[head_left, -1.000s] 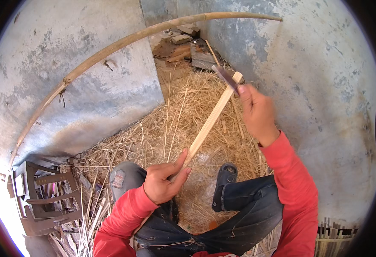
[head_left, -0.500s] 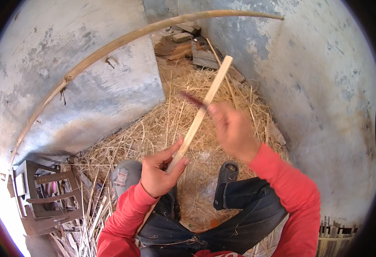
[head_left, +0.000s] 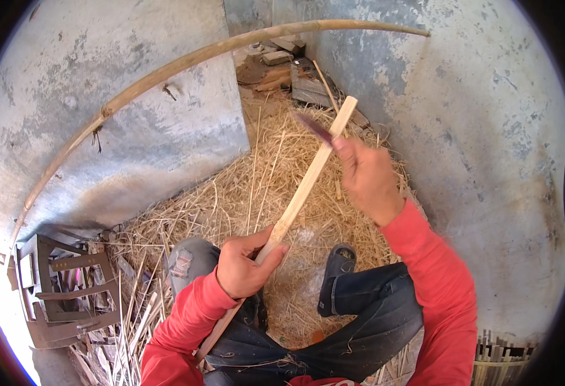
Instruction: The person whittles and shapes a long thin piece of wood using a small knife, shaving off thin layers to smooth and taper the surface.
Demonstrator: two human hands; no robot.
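A long pale strip of split bamboo or wood (head_left: 308,177) slants from my lap up to the far right. My left hand (head_left: 249,262) is closed round its lower part, the thumb laid across the top. Towards the strip's far end, my right hand (head_left: 369,177) is closed on a knife, whose dark, reddish-brown blade (head_left: 313,126) crosses the strip and points up to the left. The blade is slightly blurred, and the knife's handle is hidden inside my fist.
Shavings (head_left: 231,193) cover the floor between two walls. A long bamboo pole (head_left: 186,61) arches across the scene. Broken brown furniture frame (head_left: 76,296) and loose strips (head_left: 144,321) lie at left. Bricks (head_left: 277,58) are piled in the far corner. A slatted basket (head_left: 502,354) stands lower right.
My right hand and the knife have moved up along the strip towards its far end. My left hand keeps its grip, and the strip has shifted slightly to the right.
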